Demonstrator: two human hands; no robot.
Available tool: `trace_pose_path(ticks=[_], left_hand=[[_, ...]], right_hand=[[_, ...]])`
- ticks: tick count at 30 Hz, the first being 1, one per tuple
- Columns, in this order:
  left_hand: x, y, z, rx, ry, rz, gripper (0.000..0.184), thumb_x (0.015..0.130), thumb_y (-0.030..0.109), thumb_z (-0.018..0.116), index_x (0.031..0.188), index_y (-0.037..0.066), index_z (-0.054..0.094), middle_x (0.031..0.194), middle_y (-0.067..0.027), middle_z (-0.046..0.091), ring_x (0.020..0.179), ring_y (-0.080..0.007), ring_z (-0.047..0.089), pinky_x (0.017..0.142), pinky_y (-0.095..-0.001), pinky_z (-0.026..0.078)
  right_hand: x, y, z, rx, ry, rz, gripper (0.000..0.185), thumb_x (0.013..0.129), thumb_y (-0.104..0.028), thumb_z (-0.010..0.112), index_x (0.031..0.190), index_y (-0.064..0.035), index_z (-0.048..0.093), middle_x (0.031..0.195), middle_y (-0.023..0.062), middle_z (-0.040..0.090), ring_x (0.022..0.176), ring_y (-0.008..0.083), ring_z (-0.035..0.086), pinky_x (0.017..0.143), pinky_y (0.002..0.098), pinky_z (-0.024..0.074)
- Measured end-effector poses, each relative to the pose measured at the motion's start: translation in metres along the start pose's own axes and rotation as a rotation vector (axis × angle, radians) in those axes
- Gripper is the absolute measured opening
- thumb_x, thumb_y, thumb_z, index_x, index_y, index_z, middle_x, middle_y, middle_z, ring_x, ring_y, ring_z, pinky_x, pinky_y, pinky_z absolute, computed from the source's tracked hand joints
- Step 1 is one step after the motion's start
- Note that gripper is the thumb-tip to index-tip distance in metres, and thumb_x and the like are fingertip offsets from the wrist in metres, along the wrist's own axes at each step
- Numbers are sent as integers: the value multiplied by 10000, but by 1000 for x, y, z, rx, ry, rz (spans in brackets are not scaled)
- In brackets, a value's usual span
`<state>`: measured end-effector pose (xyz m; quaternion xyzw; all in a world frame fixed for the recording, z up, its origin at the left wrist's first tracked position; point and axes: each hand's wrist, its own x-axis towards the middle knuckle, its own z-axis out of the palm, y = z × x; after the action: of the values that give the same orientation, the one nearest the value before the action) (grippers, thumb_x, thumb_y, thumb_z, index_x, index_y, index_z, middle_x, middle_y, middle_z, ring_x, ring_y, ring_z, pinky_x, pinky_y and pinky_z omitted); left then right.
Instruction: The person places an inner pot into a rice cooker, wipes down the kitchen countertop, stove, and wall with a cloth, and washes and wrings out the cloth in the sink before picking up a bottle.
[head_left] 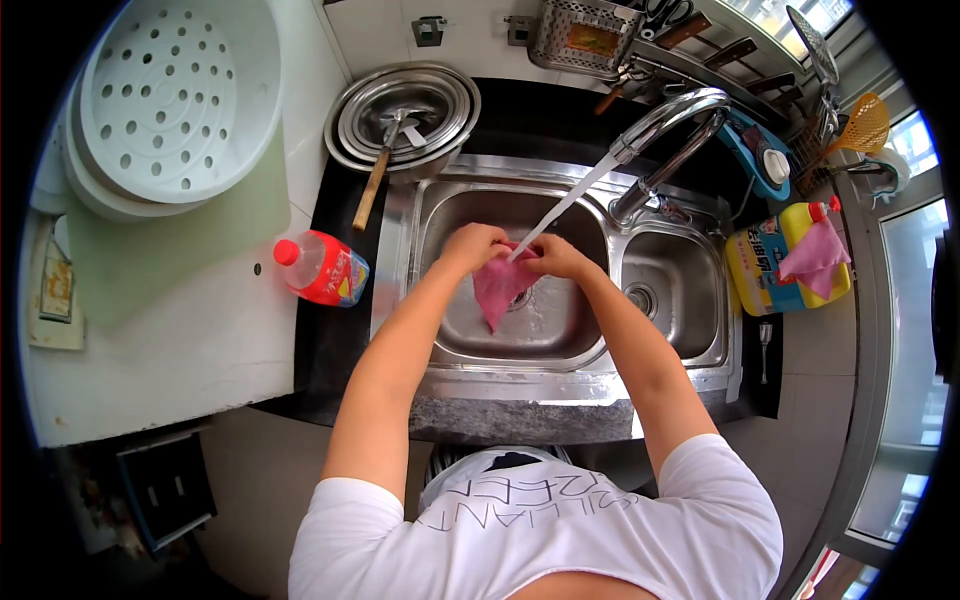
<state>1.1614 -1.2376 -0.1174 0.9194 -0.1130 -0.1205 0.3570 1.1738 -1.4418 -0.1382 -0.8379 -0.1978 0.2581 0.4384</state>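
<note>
A pink cloth (497,292) hangs between my two hands over the larger basin of the steel sink (455,345). My left hand (472,246) grips its left upper edge, fingers closed. On the other side, my right hand (556,257) pinches the cloth's upper right edge. Water (566,205) runs from the chrome faucet (668,118) onto the cloth between the hands. The lower corner of the cloth dangles near the drain, which it partly covers.
Stacked steel bowls (352,128) with a wooden-handled tool stand behind left. A red-capped bottle (326,268) is left of the sink. At right are a smaller basin (690,290) and a yellow jug (752,268) with another pink cloth. Knives (730,52) hang at the back.
</note>
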Motion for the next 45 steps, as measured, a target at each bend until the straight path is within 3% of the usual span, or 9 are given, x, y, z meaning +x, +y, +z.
trace_pose_path(ticks=[10, 16, 24, 26, 28, 34, 37, 42, 45], left_hand=[[-9, -17, 3, 299, 204, 17, 108, 738, 116, 596, 830, 124, 653, 854, -87, 615, 824, -287, 572, 710, -392, 461], [-4, -23, 93, -1205, 333, -439, 175, 744, 92, 583, 909, 55, 630, 936, -101, 618, 773, -216, 573, 732, -314, 464], [10, -28, 110, -721, 205, 310, 354, 901, 170, 351, 1200, 28, 476, 1118, -108, 543, 963, -219, 537, 817, -339, 451], [6, -24, 84, -2053, -84, -113, 389, 890, 108, 335, 1263, 25, 411, 1179, -118, 507, 1004, -228, 522, 877, -348, 429], [-2, -23, 76, -2000, -33, -42, 400, 890, 113, 334, 1273, 15, 396, 1180, -121, 507, 1023, -238, 515, 895, -357, 418], [-30, 13, 57, -2008, 37, -4, 404, 895, 149, 311, 1244, -22, 422, 1180, -137, 514, 1043, -272, 516, 901, -392, 420], [-31, 25, 51, -2087, 143, -249, 382, 897, 227, 323, 1169, 25, 500, 1040, -106, 571, 917, -258, 565, 802, -393, 468], [-22, -18, 49, -1943, 248, -501, 417, 897, 298, 303, 1145, 23, 494, 1102, -142, 554, 990, -302, 555, 866, -440, 451], [-17, -64, 74, -1719, 163, -604, 417, 907, 358, 292, 1136, 71, 490, 1109, -122, 555, 1016, -289, 545, 873, -444, 443]], right_hand=[[-12, -28, 59, -303, 246, 89, 256, 707, -205, 594, 902, -47, 543, 798, 171, 613, 767, 369, 582, 669, 434, 454], [-44, -60, 109, -211, 568, -55, 221, 734, -89, 561, 934, -63, 472, 820, 160, 581, 786, 358, 568, 640, 442, 442], [-78, -55, 105, 50, 496, -167, 303, 781, -63, 546, 1082, -48, 510, 845, 116, 564, 773, 255, 583, 659, 320, 476], [-76, -27, 107, 227, 518, -168, 328, 805, -65, 525, 1132, -72, 517, 935, 117, 555, 771, 206, 584, 682, 295, 467], [-74, 6, 100, 277, 443, 10, 334, 839, -88, 525, 1172, -73, 499, 999, 80, 574, 874, 163, 571, 726, 251, 459], [-27, 47, 92, 835, 652, 509, 461, 862, -447, 456, 1201, -137, 493, 1017, 39, 581, 1017, 224, 510, 813, 476, 411], [-11, 32, 88, 1404, 175, 513, 711, 817, -670, 310, 1325, -174, 338, 1352, 75, 370, 1224, 277, 357, 957, 559, 245], [5, 26, 96, 1802, 1, 308, 555, 860, -540, 406, 1270, -167, 392, 1216, 68, 490, 1114, 279, 462, 887, 574, 358], [21, 44, 94, 1344, 187, 353, 329, 824, -164, 610, 1125, -64, 521, 960, 40, 604, 841, 153, 590, 702, 282, 486]])
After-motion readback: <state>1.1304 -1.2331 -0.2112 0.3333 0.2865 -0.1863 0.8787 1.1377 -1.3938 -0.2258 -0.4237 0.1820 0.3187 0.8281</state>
